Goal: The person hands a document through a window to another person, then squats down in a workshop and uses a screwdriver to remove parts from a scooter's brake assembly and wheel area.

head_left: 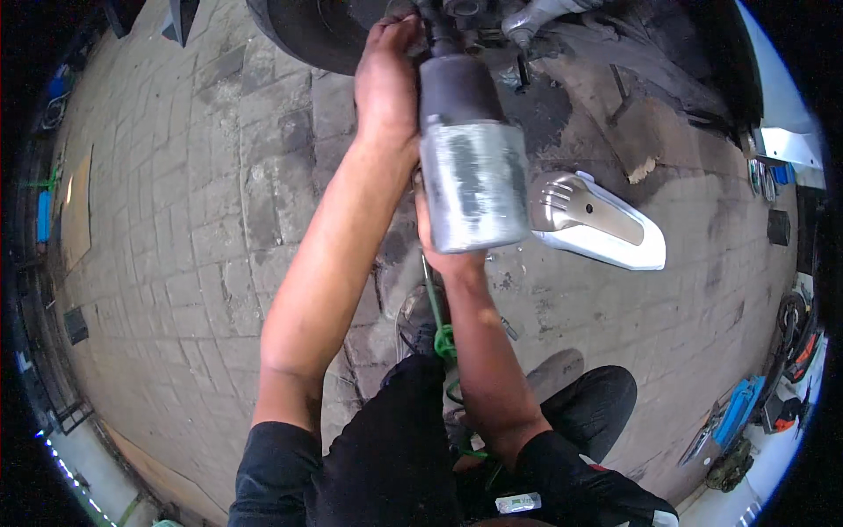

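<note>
A silver and black impact wrench [479,180] points away from me, its nose reaching up to the dark parts under a vehicle. My right hand [425,224] grips it from below; the handle and most of the fingers are hidden behind the tool's body. Alongside the nose of the wrench, my left hand [386,83] reaches forward with its fingers curled at the far end. What those fingers hold cannot be made out. A green air hose [445,341] hangs below the wrench, between my forearms.
A round dark wheel or drum [307,31] sits at the far left of the wrench, and a metal joint [522,31] to its right. On the paved floor [193,220] lies a white and tan curved cover [606,224]. Tools and a blue object [738,411] line the right edge.
</note>
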`<control>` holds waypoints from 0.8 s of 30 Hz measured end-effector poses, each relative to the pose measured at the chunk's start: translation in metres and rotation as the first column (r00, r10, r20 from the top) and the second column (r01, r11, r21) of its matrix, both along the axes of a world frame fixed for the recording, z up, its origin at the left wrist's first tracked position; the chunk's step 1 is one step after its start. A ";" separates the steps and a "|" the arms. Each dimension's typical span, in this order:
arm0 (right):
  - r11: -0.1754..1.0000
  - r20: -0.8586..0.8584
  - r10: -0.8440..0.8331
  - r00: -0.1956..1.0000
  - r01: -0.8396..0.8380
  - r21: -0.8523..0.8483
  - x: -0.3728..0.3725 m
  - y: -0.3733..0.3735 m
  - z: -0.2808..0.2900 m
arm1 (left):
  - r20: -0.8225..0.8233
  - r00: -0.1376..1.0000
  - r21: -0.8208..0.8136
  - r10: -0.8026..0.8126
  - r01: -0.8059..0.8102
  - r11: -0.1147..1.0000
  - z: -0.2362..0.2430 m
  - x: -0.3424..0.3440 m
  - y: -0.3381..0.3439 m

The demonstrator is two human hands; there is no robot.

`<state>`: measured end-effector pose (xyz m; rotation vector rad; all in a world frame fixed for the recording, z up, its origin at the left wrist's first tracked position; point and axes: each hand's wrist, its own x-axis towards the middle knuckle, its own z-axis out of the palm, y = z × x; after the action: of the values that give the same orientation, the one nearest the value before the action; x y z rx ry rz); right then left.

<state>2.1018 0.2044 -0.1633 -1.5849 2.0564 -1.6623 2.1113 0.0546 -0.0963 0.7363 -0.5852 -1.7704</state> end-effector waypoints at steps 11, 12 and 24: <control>0.988 -0.313 -0.147 0.938 0.153 -0.006 -0.003 -0.005 -0.002 | -0.307 0.841 -0.024 -0.445 0.461 0.887 -0.009 0.015 -0.022; 0.994 -0.236 -0.105 0.966 0.099 -0.040 -0.009 -0.006 0.001 | -0.314 0.833 -0.036 -0.456 0.470 0.882 -0.006 0.013 -0.023; 0.988 0.289 0.143 0.947 -0.118 -0.103 -0.018 -0.001 0.026 | -0.418 0.612 -0.047 -0.671 0.723 0.689 -0.034 0.023 -0.078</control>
<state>2.0839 0.2033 -0.1377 -1.3599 1.7194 -1.8304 2.1338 -0.0233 -0.1305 0.1722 -0.5042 -2.6374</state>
